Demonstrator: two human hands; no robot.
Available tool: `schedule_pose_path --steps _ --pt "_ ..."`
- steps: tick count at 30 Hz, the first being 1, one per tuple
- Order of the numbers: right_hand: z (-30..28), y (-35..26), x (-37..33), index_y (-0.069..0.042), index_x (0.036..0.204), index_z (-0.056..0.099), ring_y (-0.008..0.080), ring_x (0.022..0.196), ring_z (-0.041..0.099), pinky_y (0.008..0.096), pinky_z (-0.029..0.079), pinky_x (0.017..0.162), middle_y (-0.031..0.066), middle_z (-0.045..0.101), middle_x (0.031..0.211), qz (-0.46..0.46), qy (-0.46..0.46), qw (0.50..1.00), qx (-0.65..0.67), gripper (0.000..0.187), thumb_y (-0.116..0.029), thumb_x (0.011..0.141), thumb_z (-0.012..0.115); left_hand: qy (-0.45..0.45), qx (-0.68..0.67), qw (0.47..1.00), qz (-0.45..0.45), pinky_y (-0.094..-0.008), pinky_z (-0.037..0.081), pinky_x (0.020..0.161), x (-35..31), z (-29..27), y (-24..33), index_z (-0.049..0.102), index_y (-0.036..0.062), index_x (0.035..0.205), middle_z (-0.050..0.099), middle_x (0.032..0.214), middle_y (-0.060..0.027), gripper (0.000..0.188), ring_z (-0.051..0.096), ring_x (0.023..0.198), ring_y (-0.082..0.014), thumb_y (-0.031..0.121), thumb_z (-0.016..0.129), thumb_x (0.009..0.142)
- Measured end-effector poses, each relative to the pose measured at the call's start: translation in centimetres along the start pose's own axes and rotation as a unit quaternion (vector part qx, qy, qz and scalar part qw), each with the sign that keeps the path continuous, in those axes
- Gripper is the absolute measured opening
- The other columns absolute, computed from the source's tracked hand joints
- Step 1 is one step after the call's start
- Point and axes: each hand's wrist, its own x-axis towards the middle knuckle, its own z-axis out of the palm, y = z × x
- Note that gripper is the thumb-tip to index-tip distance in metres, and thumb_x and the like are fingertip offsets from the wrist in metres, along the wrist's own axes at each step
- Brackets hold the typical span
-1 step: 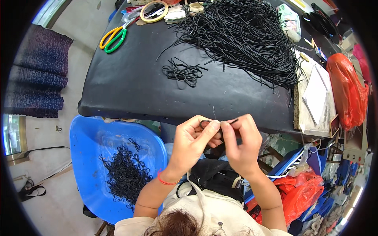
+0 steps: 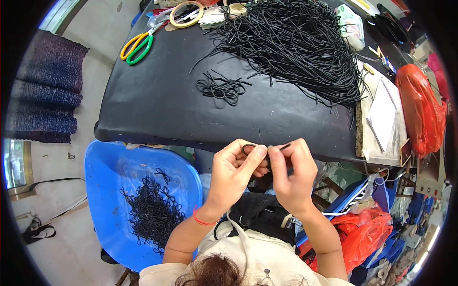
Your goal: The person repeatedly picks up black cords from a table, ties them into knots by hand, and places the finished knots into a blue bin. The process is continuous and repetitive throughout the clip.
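Between my hands, just off the table's front edge, is a black cord [image 2: 247, 147]. My left hand [image 2: 234, 169] pinches it, and a small loop curves above the thumb. My right hand [image 2: 293, 174] pinches it as well, a short end sticking out past the forefinger. Both thumbs almost meet; the cord between them is mostly hidden by the fingers. On the black table [image 2: 157, 105] ahead lies a small bunch of looped black cords [image 2: 222, 88]. Behind it spreads a large heap of long black cords [image 2: 296, 47].
To the left below the table stands a blue tub [image 2: 107, 190] with a pile of knotted black cords [image 2: 155, 209]. Scissors [image 2: 138, 47] with yellow and green handles and a tape roll [image 2: 187, 14] lie at the far left. Red plastic bags [image 2: 420, 112] sit at the right.
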Motion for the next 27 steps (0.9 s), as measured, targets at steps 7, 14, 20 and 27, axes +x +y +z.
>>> schedule_pose_path --steps 7,14,20,27 --pt "0.5 -1.1 0.3 -0.002 0.084 0.049 0.0052 0.071 0.051 0.0192 0.042 0.065 0.0016 0.055 0.078 0.26 0.004 0.915 0.308 0.011 -0.01 0.087 0.056 0.026 -0.095 0.995 0.013 -0.0222 0.046 0.071 0.7 1.4 -0.1 0.06 0.0008 0.099 0.062 0.088 -0.0022 0.017 0.057 0.077 -0.0084 0.01 0.058 0.086" --pt "-0.2 0.1 1.6 0.001 0.096 0.058 0.0053 0.061 0.05 0.0195 0.042 0.052 0.0019 0.058 0.076 0.282 -0.137 0.869 0.383 0.016 -0.013 0.088 0.056 -0.057 -0.053 0.997 -0.023 -0.023 0.046 0.064 0.5 0.2 0.7 0.061 -0.0008 0.095 0.061 0.081 -0.0038 0.013 0.055 0.071 -0.0084 0.007 0.055 0.086" --pt "-0.1 0.0 1.2 -0.003 0.081 0.059 0.0021 0.056 0.045 0.017 0.039 0.049 0.0001 0.058 0.075 0.356 -0.095 0.809 0.458 0.023 -0.023 0.091 0.051 -0.054 -0.083 0.992 -0.078 -0.0226 0.047 0.062 0.1 0.4 1.0 0.06 -0.0021 0.09 0.061 0.079 -0.0056 0.01 0.056 0.068 -0.0103 0.005 0.054 0.086" --pt "-0.3 0.7 1.5 -0.003 0.091 0.057 0.0062 0.074 0.053 0.0197 0.043 0.062 0.0042 0.06 0.086 0.396 -0.091 0.751 0.52 0.022 -0.024 0.091 0.05 -0.02 -0.13 0.988 -0.075 -0.0239 0.048 0.065 0.2 0.7 0.6 0.059 0.0 0.093 0.06 0.085 -0.0052 0.011 0.057 0.072 -0.0109 0.007 0.054 0.087"
